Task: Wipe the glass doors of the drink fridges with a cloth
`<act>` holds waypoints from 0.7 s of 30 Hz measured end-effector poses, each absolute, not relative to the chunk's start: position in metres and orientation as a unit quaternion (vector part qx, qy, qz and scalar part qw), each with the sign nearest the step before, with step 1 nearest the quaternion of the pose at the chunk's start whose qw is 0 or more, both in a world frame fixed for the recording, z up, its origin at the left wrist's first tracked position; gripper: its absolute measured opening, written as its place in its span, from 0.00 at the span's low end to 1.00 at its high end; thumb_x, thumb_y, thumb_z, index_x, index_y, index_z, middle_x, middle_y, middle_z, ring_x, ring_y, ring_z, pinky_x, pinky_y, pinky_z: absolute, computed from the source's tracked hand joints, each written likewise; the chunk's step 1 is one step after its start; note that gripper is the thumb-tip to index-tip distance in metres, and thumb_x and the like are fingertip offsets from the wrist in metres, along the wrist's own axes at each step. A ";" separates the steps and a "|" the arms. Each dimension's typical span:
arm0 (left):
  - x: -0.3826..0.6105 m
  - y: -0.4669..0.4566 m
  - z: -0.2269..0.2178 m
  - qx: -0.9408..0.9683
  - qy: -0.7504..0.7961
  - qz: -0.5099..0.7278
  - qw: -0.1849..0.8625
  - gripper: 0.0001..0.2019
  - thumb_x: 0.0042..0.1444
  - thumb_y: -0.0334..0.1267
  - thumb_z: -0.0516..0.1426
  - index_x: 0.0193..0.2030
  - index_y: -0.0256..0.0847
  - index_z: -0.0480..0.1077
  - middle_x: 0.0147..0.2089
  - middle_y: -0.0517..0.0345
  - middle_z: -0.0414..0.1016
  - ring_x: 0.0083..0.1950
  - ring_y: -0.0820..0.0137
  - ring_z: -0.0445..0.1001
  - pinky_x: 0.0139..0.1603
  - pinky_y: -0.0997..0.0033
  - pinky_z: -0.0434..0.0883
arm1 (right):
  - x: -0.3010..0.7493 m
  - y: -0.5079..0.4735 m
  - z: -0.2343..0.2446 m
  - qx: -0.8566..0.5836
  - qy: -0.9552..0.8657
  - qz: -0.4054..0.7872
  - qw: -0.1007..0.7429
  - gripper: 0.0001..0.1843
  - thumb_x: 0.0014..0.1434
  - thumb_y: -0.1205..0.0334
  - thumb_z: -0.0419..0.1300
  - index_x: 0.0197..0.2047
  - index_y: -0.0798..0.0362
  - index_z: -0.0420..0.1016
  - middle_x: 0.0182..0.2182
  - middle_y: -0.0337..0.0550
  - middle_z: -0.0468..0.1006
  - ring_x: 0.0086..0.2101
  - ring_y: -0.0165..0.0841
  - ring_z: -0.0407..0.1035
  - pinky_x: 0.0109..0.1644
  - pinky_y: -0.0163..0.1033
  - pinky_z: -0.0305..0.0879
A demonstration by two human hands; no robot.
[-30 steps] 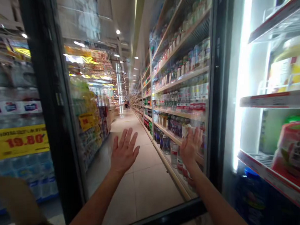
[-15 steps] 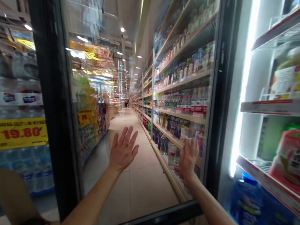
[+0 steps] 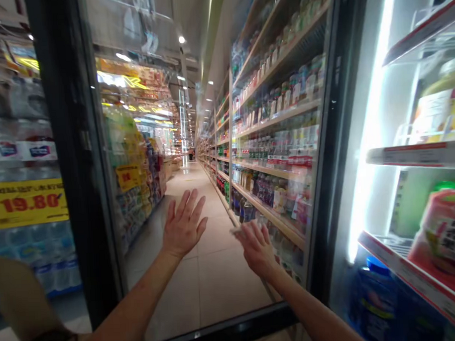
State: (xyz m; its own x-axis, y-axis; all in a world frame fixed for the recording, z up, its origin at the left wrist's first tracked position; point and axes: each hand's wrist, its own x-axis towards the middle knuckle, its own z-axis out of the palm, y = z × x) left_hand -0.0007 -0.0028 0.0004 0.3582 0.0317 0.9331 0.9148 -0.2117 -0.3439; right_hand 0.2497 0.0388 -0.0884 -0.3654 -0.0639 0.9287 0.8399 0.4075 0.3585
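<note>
My left hand (image 3: 181, 225) is flat against the glass door (image 3: 217, 286), fingers spread, holding nothing. To its right, my right hand (image 3: 256, 249) presses toward the same glass with fingers forward over a small pale cloth (image 3: 236, 232). Only a whitish edge of that cloth shows beside the fingers; the rest is hidden under the hand. A black frame (image 3: 219, 334) surrounds the pane, and the store aisle shows through or in the glass.
On the right is a lit fridge interior with white shelves (image 3: 419, 154) holding drinks, a red-labelled pack (image 3: 447, 241) and a blue bottle (image 3: 378, 299). Packed bottles (image 3: 22, 139) and a yellow price sign (image 3: 27, 203) are at left.
My right hand has moved left across the glass with the pale cloth, closer to my left hand. My left hand stays nearly in place on the pane. The view has shifted slightly.
</note>
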 end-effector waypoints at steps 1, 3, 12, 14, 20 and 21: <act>0.000 -0.003 0.001 -0.647 -0.366 -0.432 0.511 0.34 0.59 0.41 0.53 0.68 0.46 0.43 0.66 0.49 0.56 0.70 0.67 0.46 0.70 0.59 0.41 | 0.251 0.038 -0.087 -0.258 -0.701 -0.474 0.467 0.33 0.59 0.71 0.48 0.66 0.42 0.52 0.66 0.40 0.54 0.66 0.38 0.42 0.68 0.52 0.43; 0.000 -0.004 0.001 -0.646 -0.367 -0.431 0.512 0.33 0.59 0.41 0.53 0.68 0.46 0.43 0.66 0.49 0.56 0.70 0.67 0.46 0.70 0.59 0.42 | 0.262 0.041 -0.077 -0.286 -0.672 -0.462 0.502 0.32 0.59 0.71 0.48 0.66 0.41 0.52 0.66 0.41 0.54 0.66 0.38 0.43 0.67 0.54 0.43; 0.000 -0.006 0.001 -0.640 -0.369 -0.425 0.523 0.31 0.59 0.40 0.52 0.68 0.43 0.47 0.65 0.47 0.59 0.69 0.66 0.48 0.69 0.57 0.43 | 0.222 0.035 -0.070 -0.276 -0.692 -0.442 0.500 0.32 0.59 0.72 0.48 0.66 0.44 0.54 0.65 0.41 0.56 0.66 0.39 0.40 0.68 0.53 0.40; 0.000 -0.007 0.002 -0.639 -0.366 -0.423 0.528 0.31 0.59 0.40 0.53 0.68 0.43 0.47 0.65 0.47 0.59 0.69 0.66 0.47 0.69 0.58 0.43 | 0.220 0.034 -0.072 -0.235 -0.715 -0.452 0.480 0.31 0.58 0.72 0.50 0.63 0.40 0.58 0.63 0.37 0.60 0.66 0.36 0.43 0.69 0.52 0.38; 0.000 -0.005 0.000 -0.641 -0.367 -0.421 0.526 0.33 0.58 0.39 0.53 0.68 0.44 0.45 0.65 0.49 0.58 0.70 0.66 0.46 0.70 0.58 0.42 | 0.245 0.050 -0.032 -0.389 -0.520 -0.362 0.669 0.30 0.62 0.67 0.44 0.67 0.49 0.50 0.67 0.52 0.49 0.66 0.47 0.41 0.63 0.63 0.45; 0.000 -0.005 0.000 -0.642 -0.369 -0.421 0.524 0.33 0.58 0.39 0.53 0.68 0.44 0.45 0.65 0.48 0.58 0.70 0.66 0.46 0.70 0.58 0.42 | 0.238 0.048 -0.030 -0.385 -0.531 -0.358 0.664 0.30 0.62 0.68 0.44 0.68 0.49 0.48 0.67 0.52 0.49 0.66 0.47 0.40 0.63 0.63 0.45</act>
